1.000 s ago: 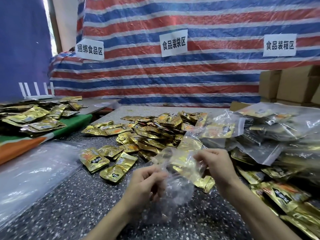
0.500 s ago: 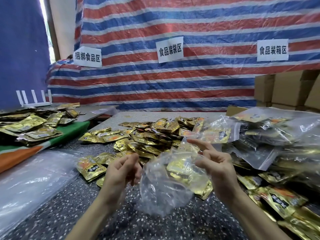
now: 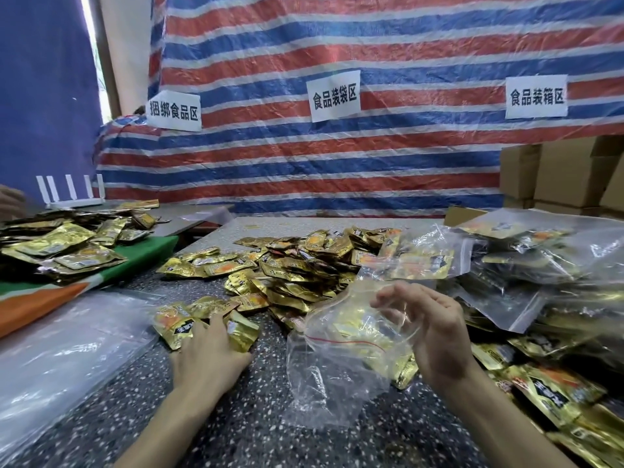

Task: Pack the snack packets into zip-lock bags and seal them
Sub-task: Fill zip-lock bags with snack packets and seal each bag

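Observation:
My right hand (image 3: 439, 336) holds an empty clear zip-lock bag (image 3: 337, 373) by its mouth, a little above the speckled table (image 3: 256, 430). The bag hangs crumpled, and its red zip line shows. My left hand (image 3: 209, 349) lies palm down on a few gold snack packets (image 3: 175, 324) at the near left edge of the loose pile, apart from the bag, with its fingers spread over them. The big heap of gold packets (image 3: 297, 265) covers the table's middle.
Filled zip-lock bags (image 3: 540, 265) pile up on the right, with loose packets (image 3: 553, 393) in front of them. A stack of empty clear bags (image 3: 50, 352) lies at the left. More packets sit on a green and orange cloth (image 3: 148, 251). Cardboard boxes (image 3: 560, 173) stand back right.
My left hand let go of the bag and dropped left onto the packets on the table. My right hand alone keeps the bag, lifted slightly to the right.

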A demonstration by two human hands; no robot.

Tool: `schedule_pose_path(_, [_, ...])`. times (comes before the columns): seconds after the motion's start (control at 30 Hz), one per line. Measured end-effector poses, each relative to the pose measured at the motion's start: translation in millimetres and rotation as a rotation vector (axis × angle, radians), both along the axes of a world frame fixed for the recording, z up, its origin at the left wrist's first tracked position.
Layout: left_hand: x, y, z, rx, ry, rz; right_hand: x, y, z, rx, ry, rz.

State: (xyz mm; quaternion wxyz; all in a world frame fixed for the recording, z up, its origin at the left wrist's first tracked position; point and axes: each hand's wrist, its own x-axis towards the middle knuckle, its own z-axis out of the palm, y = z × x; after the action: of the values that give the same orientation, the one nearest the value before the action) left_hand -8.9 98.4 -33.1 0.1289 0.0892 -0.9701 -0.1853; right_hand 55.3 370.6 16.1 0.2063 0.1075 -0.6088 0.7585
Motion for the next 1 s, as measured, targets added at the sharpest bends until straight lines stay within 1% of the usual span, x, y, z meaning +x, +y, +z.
schedule_pose_path(0.2, [30.1, 1.1, 42.3, 0.702, 0.270, -0.251, -0.1, -1.6, -1.3, 0.037, 0.023, -0.073])
schedule_pose_path(0.27, [48.0, 3.6, 63.4, 0.869, 0.365, -0.355, 1.7, -3.1, -0.1, 0.057, 0.035, -0.078])
schedule_pose_path(0.33, [68.9, 8.5, 85.9, 0.942, 0.462, -0.493, 3.5, -5.1, 0.4, 0.077, 0.041, -0.071])
schedule_pose_path(0.4, [87.7, 16.5, 105.4, 0.907, 0.502, -0.605, 5.0, -6.8, 0.0, 0.089, 0.030, -0.074])
schedule_pose_path(0.5, [106.3, 29.9, 122.0, 0.880, 0.441, -0.768, 8.0, -10.0, 0.7, 0.088, 0.011, -0.083])
schedule_pose_path(0.53, [109.3, 34.4, 124.6, 0.844, 0.399, -0.804, 8.8, -11.1, 1.1, 0.088, 0.012, -0.081])
schedule_pose_path(0.6, [110.5, 44.3, 125.7, 0.653, 0.351, -0.835, 10.8, -13.2, 2.8, 0.096, 0.024, -0.080])
schedule_pose_path(0.67, [109.3, 54.1, 123.5, 0.471, 0.320, -0.823, 12.6, -14.6, 4.7, 0.099, 0.044, -0.084])
schedule_pose_path(0.7, [108.1, 58.0, 121.3, 0.432, 0.296, -0.812, 13.6, -15.4, 5.7, 0.097, 0.056, -0.081])
schedule_pose_path(0.8, [105.2, 67.9, 111.3, 0.436, 0.249, -0.818, 14.8, -16.8, 6.9, 0.101, 0.098, -0.040])
schedule_pose_path(0.87, [103.0, 74.5, 102.6, 0.400, 0.272, -0.824, 15.5, -18.1, 6.1, 0.133, 0.115, -0.013])
schedule_pose_path(0.9, [101.3, 77.7, 97.9, 0.347, 0.295, -0.801, 16.4, -18.9, 5.9, 0.148, 0.117, -0.008])
schedule_pose_path(0.97, [98.9, 84.8, 91.4, 0.209, 0.381, -0.696, 18.2, -19.9, 6.4, 0.147, 0.117, -0.008])
schedule_pose_path(1.0, [98.3, 87.7, 88.7, 0.172, 0.432, -0.629, 19.1, -20.0, 7.1, 0.136, 0.116, -0.004])
